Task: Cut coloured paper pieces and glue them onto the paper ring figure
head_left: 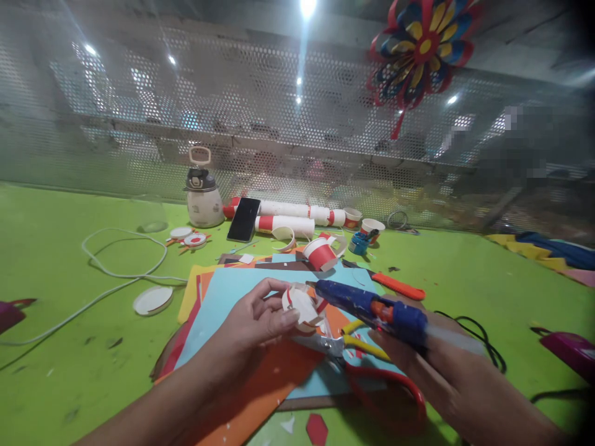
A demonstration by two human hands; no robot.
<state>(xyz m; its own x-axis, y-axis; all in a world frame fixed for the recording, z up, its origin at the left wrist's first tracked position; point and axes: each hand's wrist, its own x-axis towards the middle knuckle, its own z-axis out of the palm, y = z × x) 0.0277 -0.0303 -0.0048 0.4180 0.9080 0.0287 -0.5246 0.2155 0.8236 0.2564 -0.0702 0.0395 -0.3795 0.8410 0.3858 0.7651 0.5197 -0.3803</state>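
Observation:
Between the thumb and fingers of my left hand (263, 319) is a cut piece of white paper cup (301, 305) with red bits on its edge. My right hand (432, 365) is wrapped around a blue hot glue gun (372, 305), a clear glue stick poking out of its back end. The gun's nozzle points left, close to the top of the cup piece; whether they touch I cannot tell. Below both hands lie scissors (332, 347) with yellow and red handles, on sheets of light blue (232, 303) and orange paper (260, 402).
A red and white paper cup (320, 254) lies behind the papers, near an orange cutter (398, 286) and a blue bottle (359, 243). Farther back are a phone (244, 220), stacked cup tubes (286, 226) and a drink bottle (203, 198). A white cable (121, 282) loops at left.

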